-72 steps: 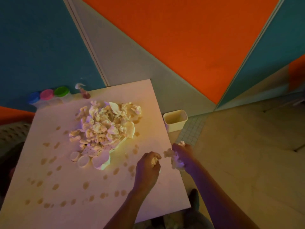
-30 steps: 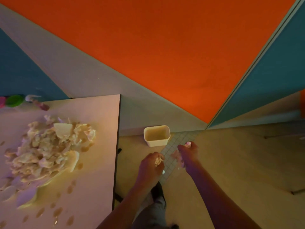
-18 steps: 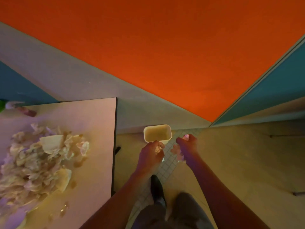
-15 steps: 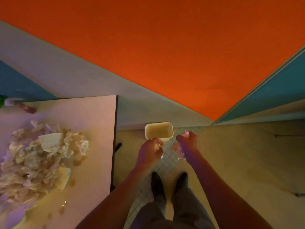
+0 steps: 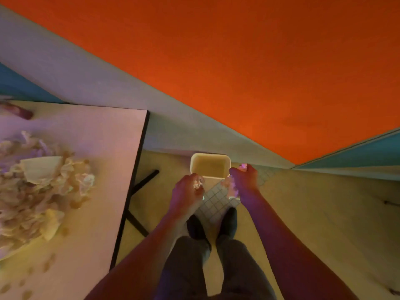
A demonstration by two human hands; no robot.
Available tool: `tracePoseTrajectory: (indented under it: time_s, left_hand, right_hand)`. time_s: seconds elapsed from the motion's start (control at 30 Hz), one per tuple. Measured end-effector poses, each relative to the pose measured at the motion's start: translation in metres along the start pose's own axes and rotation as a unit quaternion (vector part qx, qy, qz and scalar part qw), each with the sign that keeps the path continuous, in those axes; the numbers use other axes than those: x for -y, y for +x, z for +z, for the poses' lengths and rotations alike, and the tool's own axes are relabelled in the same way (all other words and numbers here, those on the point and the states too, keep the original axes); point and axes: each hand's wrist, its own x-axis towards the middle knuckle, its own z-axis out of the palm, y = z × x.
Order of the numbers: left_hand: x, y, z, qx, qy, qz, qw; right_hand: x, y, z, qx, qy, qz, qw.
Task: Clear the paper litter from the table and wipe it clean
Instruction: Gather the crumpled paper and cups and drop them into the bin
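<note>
Worktop, left of the bin: the heap of crumpled paper litter remained, piled thick, with flat torn sheets among the wads. Brown spots dotted the surface toward the near edge. No cloth in view. Judged: clearing barely begun, wiping not started.

Bin, a small cream rectangular tub, stood on the floor against the wall base, just right of the worktop's corner. Mouth faced up; long axis ran left to right, roughly along the wall. Its inside looked bare, though dim light made that uncertain.

Left hand, at the bin's near-left rim: grip clenched round a small paper wad, fingers curled, the wad peeking out at the knuckles.

Right hand, at the bin's near-right corner: grip closed on a second crumpled wad, which hung loose below the fist with no clear long axis.

Both handfuls were short of the mouth, not yet dropped.
</note>
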Motion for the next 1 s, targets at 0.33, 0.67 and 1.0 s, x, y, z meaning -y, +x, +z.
tracePoseTrajectory:
  time_s: [0.33,0.67,1.0]
  left_hand:
    - [0.061,0.088,0.101,0.003,0.004,0.006,1.000]
    - [0.156,0.197,0.217,0.034,0.017,-0.009,0.999]
    - [0.241,0.293,0.319,0.053,0.048,-0.005,0.997]
  right_hand:
    - [-0.066,0.127,0.044,-0.034,-0.014,0.004,0.999]
    - [-0.162,0.279,0.115,-0.070,-0.063,-0.055,0.994]
    - [-0.242,0.386,0.174,-0.069,-0.109,-0.215,0.968]
